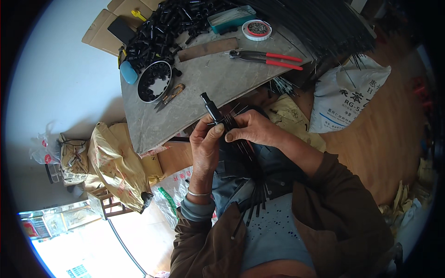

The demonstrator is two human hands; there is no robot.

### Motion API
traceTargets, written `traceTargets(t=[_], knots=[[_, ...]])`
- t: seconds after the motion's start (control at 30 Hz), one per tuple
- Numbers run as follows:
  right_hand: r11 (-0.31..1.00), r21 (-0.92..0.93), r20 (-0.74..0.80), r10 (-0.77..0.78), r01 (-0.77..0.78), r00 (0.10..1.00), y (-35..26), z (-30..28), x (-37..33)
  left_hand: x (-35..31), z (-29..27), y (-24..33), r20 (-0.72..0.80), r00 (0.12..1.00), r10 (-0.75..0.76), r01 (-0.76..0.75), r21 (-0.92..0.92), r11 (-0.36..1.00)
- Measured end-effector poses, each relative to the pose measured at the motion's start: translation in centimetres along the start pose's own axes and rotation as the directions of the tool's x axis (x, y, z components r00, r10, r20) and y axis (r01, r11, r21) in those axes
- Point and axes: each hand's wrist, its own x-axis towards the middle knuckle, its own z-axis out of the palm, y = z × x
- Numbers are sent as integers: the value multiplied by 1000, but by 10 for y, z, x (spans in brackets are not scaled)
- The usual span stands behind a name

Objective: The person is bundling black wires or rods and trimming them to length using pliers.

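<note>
My left hand (207, 139) is closed round a black tubular fitting (211, 107), thumb pressed against its lower end. The fitting tilts up and to the left, its narrow stepped tip pointing at the table. Close beside it, my right hand (255, 129) pinches a bundle of thin black rods (245, 150) between thumb and fingers. These rods run down across my lap, and their ends fan out over my grey shirt. Where the rods meet the fitting, my fingers hide the joint.
On the grey table (194, 74) are piled black tubular fittings (155, 37), a bowl of small black parts (155, 82), snips (170, 96), red-handled pincers (266, 58), a flat bar (207, 49), a teal tray (232, 19) and a round tub (257, 29). Long black rods (306, 23) lie behind; a white sack (345, 97) stands right.
</note>
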Motion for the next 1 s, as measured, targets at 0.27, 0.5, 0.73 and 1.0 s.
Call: traceTargets(t=[0.27, 0.5, 0.73, 1.0], knots=[[990, -71, -86, -130, 124, 988, -14, 9, -8, -2, 0, 3, -4, 999, -32, 32, 24, 999], [986, 161, 16, 28, -30, 999, 8, 3, 2, -5, -2, 0, 6, 1000, 4, -4, -18, 1000], [954, 275, 158, 75, -117, 985, 22, -8, 8, -4, 1, 0, 63, 998, 30, -25, -71, 997], [802, 541, 321, 82, -254, 943, 24, 2, 6, -3, -5, -3, 165, 984, 73, -69, -27, 997]])
